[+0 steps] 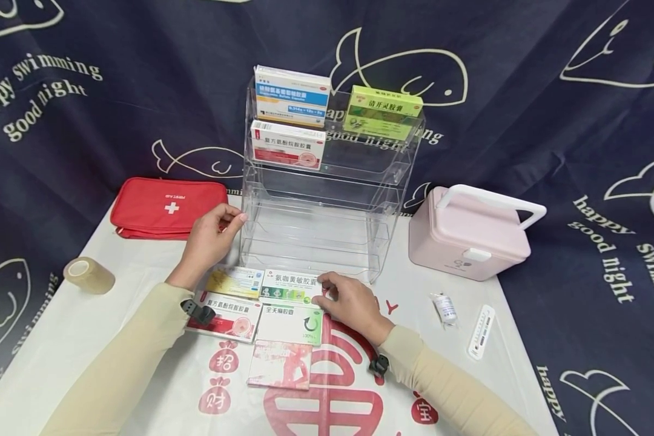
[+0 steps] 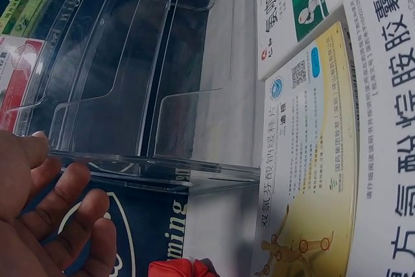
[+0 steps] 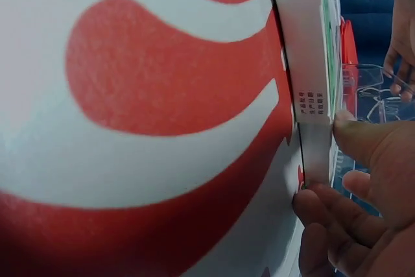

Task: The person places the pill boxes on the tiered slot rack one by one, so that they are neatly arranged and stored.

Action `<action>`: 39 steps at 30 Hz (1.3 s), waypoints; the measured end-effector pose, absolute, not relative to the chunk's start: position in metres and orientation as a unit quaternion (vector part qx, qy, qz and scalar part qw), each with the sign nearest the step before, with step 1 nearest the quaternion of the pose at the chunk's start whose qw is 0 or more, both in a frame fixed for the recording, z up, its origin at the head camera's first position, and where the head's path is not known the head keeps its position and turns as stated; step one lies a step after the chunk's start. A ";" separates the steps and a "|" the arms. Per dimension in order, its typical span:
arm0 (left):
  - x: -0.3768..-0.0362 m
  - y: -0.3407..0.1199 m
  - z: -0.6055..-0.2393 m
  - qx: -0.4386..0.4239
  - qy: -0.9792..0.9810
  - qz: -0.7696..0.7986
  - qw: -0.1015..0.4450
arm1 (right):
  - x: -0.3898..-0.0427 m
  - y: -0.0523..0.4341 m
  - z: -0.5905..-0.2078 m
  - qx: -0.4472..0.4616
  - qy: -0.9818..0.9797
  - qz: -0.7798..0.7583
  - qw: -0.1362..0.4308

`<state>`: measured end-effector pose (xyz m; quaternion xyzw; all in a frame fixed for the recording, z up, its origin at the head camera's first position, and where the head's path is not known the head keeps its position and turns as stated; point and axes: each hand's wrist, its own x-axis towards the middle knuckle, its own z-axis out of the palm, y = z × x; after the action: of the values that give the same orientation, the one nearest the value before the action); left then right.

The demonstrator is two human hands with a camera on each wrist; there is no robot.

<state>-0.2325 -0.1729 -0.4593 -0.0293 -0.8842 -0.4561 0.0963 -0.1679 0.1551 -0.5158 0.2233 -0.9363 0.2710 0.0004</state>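
Pinching the white-and-green medicine box (image 1: 290, 287) at its right end, the right hand (image 1: 353, 304) is curling its fingers (image 3: 363, 144) around it near the tabletop's middle, while the left hand (image 1: 209, 241) is touching the clear acrylic tiered rack (image 1: 327, 200) with relaxed, straight fingers (image 2: 61, 189).

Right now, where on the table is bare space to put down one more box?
Free: the white cloth between the tape roll and the left hand, and between the right hand and the small vial. Crowded: the medicine boxes before the clear rack.
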 end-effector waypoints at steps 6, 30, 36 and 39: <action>-0.232 -0.172 -0.458 -0.028 -0.885 -0.454 0.094 | -0.169 0.155 -0.517 0.204 -0.936 0.287 -0.017; -0.234 -0.172 -0.462 -0.028 -0.885 -0.455 0.095 | -0.163 0.154 -0.520 0.201 -0.938 0.283 -0.019; -0.233 -0.173 -0.462 -0.032 -0.884 -0.456 0.102 | -0.160 0.159 -0.523 0.195 -0.920 0.341 -0.014; -0.232 -0.172 -0.461 -0.031 -0.885 -0.454 0.100 | -0.161 0.162 -0.526 0.196 -0.910 0.366 -0.008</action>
<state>-0.2324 -0.1725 -0.4607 -0.0313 -0.8846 -0.4544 0.1004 -0.1609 0.1616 -0.5256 0.1957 -0.9096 0.3665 -0.0084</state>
